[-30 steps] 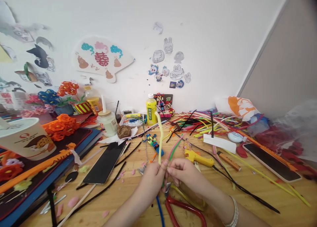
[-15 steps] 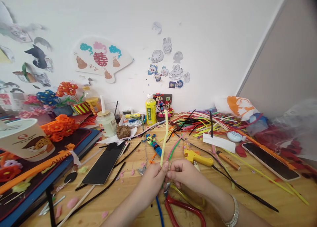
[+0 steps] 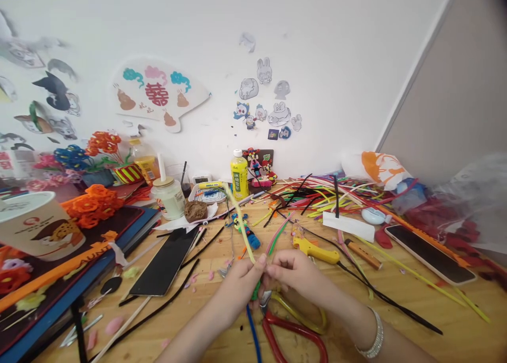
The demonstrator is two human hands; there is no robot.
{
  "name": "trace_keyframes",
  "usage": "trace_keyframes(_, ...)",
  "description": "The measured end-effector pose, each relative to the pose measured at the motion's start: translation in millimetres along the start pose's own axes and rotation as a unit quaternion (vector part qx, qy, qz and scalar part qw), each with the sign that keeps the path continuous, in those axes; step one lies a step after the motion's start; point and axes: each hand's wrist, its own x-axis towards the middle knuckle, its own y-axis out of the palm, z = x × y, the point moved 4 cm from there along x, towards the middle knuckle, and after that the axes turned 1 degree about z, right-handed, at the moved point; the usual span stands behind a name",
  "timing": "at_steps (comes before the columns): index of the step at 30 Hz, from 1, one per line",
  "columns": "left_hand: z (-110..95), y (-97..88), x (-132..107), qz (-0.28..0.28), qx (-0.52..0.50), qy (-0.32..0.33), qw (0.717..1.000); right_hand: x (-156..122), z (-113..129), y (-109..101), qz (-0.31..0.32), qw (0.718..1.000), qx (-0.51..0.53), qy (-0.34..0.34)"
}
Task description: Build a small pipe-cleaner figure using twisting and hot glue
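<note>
My left hand (image 3: 242, 281) and my right hand (image 3: 295, 272) meet above the wooden table (image 3: 415, 310), fingertips pinched together. Between them they grip the lower end of a pale yellow pipe cleaner (image 3: 240, 218), which rises from the fingers and leans up to the left. Green strands show under my left fingers. Red-handled scissors (image 3: 293, 334) and a blue pipe cleaner (image 3: 253, 336) lie on the table just below my hands. A yellow glue gun (image 3: 317, 251) lies right of my right hand. My right wrist wears a silver bracelet (image 3: 374, 335).
A heap of coloured pipe cleaners (image 3: 328, 194) covers the back right. A phone (image 3: 430, 253) lies at the right, a black tablet (image 3: 166, 260) at the left. A paper cup (image 3: 37, 226), orange flowers (image 3: 91, 203), a jar (image 3: 168, 197) and a yellow bottle (image 3: 239, 174) stand behind.
The yellow pipe cleaner's free end has swung from nearly upright to leaning left. Both hands stay together at the same spot on the table.
</note>
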Motion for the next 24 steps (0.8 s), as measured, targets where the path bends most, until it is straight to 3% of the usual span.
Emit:
trace_keyframes(6, -3, 0.8, 2, 0.038, -0.088, 0.019, 0.995, -1, -2, -1, 0.014, 0.994, 0.100, 0.049)
trace_keyframes(11, 2, 1.9, 4, -0.025, -0.156, 0.024, 0.987, -2, 1, -1, 0.043, 0.997, 0.062, 0.026)
trace_keyframes(19, 6, 2.3, 5, -0.033, -0.152, 0.008, 0.988, -6, 13, 4, 0.093, 0.983, -0.139, -0.075)
trace_keyframes(22, 10, -3.9, 8, -0.079, -0.134, 0.015, 0.988, -3, 8, 1, 0.045, 0.969, -0.230, -0.082)
trace_keyframes(24, 12, -10.8, 12, -0.115, -0.120, 0.019, 0.986, 0, 2, -4, -0.018, 0.938, -0.340, -0.058)
